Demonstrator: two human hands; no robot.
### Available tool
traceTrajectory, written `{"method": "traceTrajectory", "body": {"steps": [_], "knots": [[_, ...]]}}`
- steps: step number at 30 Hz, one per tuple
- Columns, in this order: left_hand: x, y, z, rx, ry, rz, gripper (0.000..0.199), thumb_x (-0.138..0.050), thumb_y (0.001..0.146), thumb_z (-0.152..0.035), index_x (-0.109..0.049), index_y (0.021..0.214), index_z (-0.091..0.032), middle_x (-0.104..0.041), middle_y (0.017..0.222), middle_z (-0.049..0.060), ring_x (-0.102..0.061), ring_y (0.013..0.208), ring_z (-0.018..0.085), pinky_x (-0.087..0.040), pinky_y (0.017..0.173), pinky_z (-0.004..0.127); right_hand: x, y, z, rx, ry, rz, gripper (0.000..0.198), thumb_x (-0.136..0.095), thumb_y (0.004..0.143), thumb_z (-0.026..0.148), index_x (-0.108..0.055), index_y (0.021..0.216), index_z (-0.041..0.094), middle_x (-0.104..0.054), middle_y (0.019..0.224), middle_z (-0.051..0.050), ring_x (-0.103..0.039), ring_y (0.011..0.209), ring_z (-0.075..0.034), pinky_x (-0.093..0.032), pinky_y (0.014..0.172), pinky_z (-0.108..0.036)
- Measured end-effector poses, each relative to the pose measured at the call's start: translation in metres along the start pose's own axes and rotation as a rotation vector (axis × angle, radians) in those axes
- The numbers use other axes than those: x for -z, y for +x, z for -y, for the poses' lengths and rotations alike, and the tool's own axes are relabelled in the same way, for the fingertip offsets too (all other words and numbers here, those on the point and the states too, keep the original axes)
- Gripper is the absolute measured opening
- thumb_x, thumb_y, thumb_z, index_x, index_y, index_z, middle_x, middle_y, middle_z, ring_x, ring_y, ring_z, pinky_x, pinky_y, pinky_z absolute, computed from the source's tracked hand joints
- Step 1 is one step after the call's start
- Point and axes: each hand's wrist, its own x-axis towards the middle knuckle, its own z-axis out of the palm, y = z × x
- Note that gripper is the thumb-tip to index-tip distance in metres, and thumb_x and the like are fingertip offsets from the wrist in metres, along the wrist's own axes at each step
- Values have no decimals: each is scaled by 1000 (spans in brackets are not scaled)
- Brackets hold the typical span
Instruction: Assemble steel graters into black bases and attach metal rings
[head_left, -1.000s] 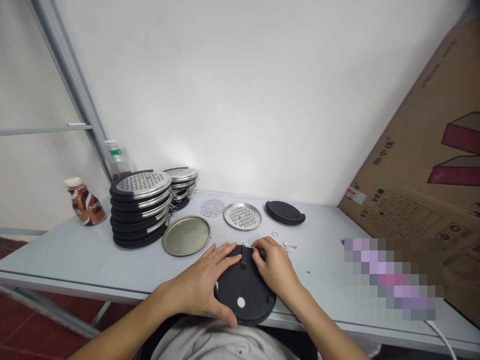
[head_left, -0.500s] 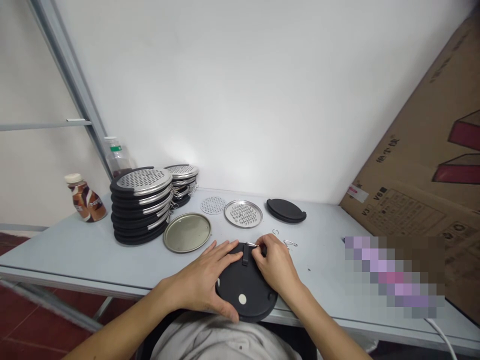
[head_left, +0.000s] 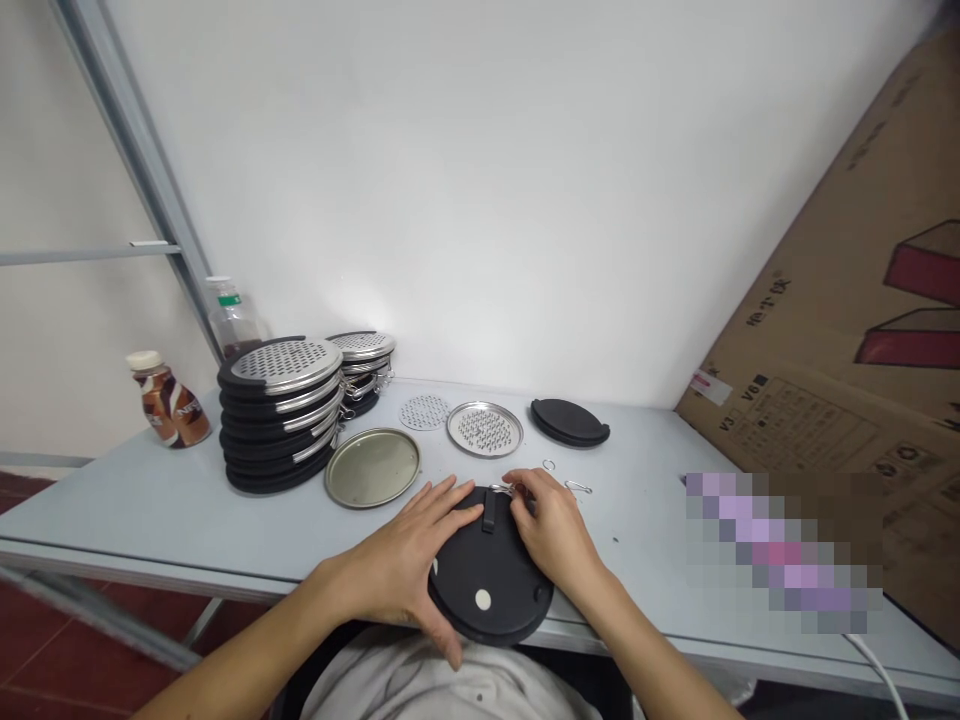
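A round black disc (head_left: 501,580) with a white dot lies at the table's front edge. A short black strap (head_left: 489,510) stands out at its far rim. Across the disc's left side rests my left hand (head_left: 405,550), fingers spread over the top and thumb stretched out beside the near rim. My right hand (head_left: 553,520) is at the far right rim, thumb and fingers pinched on a small metal clip (head_left: 501,489) by the strap; the fingers partly hide the clip. Behind my right hand lie a wire hook (head_left: 579,487) and a small metal ring (head_left: 549,465).
Stacks of graters with black holders (head_left: 281,420) stand at the left. Bottles (head_left: 169,400) are beside them. A metal lid (head_left: 373,468), a grater plate (head_left: 484,429), a perforated disc (head_left: 424,412) and another black disc (head_left: 570,422) lie behind. A large carton (head_left: 840,370) leans at right.
My right fingers have shifted slightly on the metal clip, and more of the clip shows. My left thumb has moved away from the disc's near rim. The disc stays in place.
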Motion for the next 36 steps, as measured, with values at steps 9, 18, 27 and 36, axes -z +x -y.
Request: {"method": "traceTrajectory", "body": {"steps": [9,18,27,36], "knots": [[-7,3,-1,-224,154,-208,91,-74,69,-65,-48,142,-18,-47,147,16,-39,140,37,-15,119,59,10,-6,-3,-34,236,93,32,-58,91,40,-69,113,21,-68,117,-10,-63,106,-26,-45,96,-39],[-10,0,2,-365,33,-449,69,-67,84,-54,-48,141,-21,-62,134,14,-56,127,30,-41,112,44,23,-4,-1,-394,623,27,66,-36,91,69,-77,91,17,-74,84,-11,-67,81,-27,-50,77,-37],[-11,2,-4,85,-292,-757,39,-43,101,-44,-59,125,-18,-73,92,5,-69,77,19,-53,70,25,13,-2,-11,-319,911,10,53,-49,90,63,-76,95,17,-74,93,-11,-66,80,-25,-53,78,-39],[-11,16,-3,274,-568,-838,39,-55,95,-40,-52,128,-20,-66,120,7,-61,112,24,-47,95,33,9,-2,-8,-204,719,34,45,-72,79,38,-68,120,21,-74,107,-9,-67,100,-26,-51,92,-40]]}}
